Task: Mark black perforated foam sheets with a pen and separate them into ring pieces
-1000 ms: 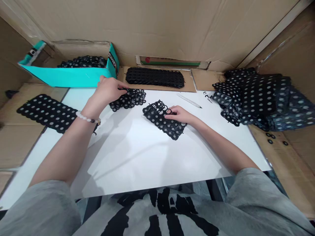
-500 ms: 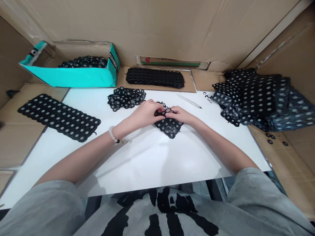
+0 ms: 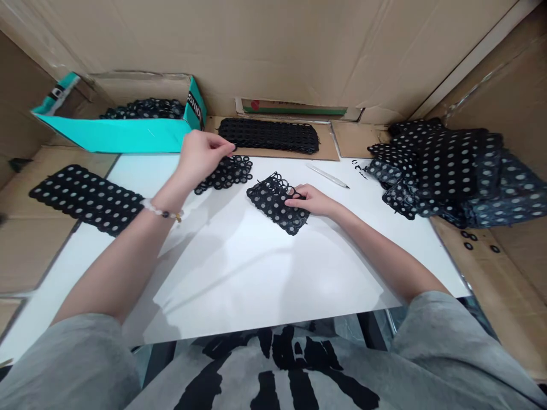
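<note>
A small black mesh piece (image 3: 280,208) made of joined rings, with pale dots where the white table shows through, lies at the table's middle. My right hand (image 3: 315,200) grips its right edge between thumb and fingers. Loose ring loops stick up along its far edge. My left hand (image 3: 204,156) is raised above a pile of loose black rings (image 3: 228,172), partly covering it. Thumb and fingers are pinched together there; a tiny dark bit shows at the tips, too small to make out.
At the left lies a long flat ring mesh strip (image 3: 85,196), partly under my left forearm. Behind stand a turquoise box (image 3: 128,135) with black pieces inside and a stack of mesh strips (image 3: 269,135). A white pen (image 3: 328,176) and a large mesh heap (image 3: 453,171) are to the right.
My left hand has left the mesh piece and moved left and up to above the ring pile. The piece lies more spread out, still held by my right hand.
</note>
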`<state>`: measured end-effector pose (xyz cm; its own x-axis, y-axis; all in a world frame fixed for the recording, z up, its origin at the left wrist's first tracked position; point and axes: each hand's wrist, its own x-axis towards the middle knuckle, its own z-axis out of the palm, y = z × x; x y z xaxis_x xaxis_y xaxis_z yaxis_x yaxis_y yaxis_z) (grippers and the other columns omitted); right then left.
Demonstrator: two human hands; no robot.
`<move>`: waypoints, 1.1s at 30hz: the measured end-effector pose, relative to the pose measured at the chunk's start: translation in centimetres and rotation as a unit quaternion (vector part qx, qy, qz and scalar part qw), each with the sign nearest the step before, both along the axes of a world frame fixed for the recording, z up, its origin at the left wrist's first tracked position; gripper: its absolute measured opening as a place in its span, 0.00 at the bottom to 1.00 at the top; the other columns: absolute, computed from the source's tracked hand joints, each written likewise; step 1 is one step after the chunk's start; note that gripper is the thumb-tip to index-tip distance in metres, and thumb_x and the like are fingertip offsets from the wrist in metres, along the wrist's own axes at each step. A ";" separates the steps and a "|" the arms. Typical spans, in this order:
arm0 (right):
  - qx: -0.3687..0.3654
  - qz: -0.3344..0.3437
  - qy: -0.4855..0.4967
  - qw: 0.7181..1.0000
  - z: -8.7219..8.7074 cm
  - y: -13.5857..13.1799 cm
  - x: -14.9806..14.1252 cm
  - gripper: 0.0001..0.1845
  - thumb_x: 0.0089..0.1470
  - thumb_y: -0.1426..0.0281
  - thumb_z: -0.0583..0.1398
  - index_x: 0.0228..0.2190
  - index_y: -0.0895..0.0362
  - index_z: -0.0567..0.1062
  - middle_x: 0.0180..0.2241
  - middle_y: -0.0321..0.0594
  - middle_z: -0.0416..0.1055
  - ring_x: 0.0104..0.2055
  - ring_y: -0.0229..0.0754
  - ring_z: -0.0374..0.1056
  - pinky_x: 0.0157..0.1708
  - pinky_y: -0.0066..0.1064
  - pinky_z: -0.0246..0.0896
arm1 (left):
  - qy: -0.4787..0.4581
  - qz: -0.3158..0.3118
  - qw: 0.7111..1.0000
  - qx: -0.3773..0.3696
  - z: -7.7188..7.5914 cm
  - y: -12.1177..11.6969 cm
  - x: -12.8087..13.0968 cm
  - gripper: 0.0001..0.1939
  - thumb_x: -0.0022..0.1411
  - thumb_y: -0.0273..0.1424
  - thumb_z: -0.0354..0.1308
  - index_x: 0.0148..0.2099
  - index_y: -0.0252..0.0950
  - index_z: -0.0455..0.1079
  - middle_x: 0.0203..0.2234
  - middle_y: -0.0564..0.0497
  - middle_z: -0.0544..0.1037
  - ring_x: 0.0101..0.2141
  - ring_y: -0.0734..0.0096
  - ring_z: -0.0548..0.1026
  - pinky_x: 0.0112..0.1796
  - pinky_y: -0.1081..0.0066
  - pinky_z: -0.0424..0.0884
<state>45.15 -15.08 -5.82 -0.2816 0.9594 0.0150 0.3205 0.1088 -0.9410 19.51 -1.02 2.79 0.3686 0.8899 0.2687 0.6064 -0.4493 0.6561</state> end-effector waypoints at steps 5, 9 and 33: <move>0.002 -0.006 -0.008 1.000 0.0 0.0 0.0 0.29 0.50 0.46 0.65 0.19 0.57 0.64 0.23 0.34 0.62 0.28 0.35 0.55 0.29 0.29 0.51 | 0.143 0.041 0.987 -0.053 0.3 3.2 -2.9 0.19 0.49 0.51 0.66 0.24 0.40 0.75 0.23 0.51 0.76 0.32 0.65 0.74 0.36 0.63 0.63; 0.009 -0.011 -0.015 1.000 -0.2 0.0 0.0 0.30 0.50 0.46 0.65 0.18 0.56 0.62 0.23 0.34 0.63 0.28 0.36 0.56 0.30 0.29 0.52 | 0.146 0.023 0.989 -0.013 -1.1 4.1 -3.0 0.25 0.43 0.60 0.65 0.24 0.43 0.71 0.23 0.50 0.75 0.32 0.62 0.74 0.35 0.62 0.61; -0.032 -0.014 0.000 0.999 0.1 0.1 -0.1 0.29 0.52 0.43 0.62 0.23 0.58 0.70 0.22 0.32 0.59 0.27 0.35 0.53 0.29 0.29 0.49 | 0.029 -0.144 0.986 -0.080 -1.9 -4.0 3.0 0.13 0.60 0.39 0.61 0.35 0.36 0.81 0.32 0.49 0.84 0.35 0.63 0.77 0.39 0.66 0.70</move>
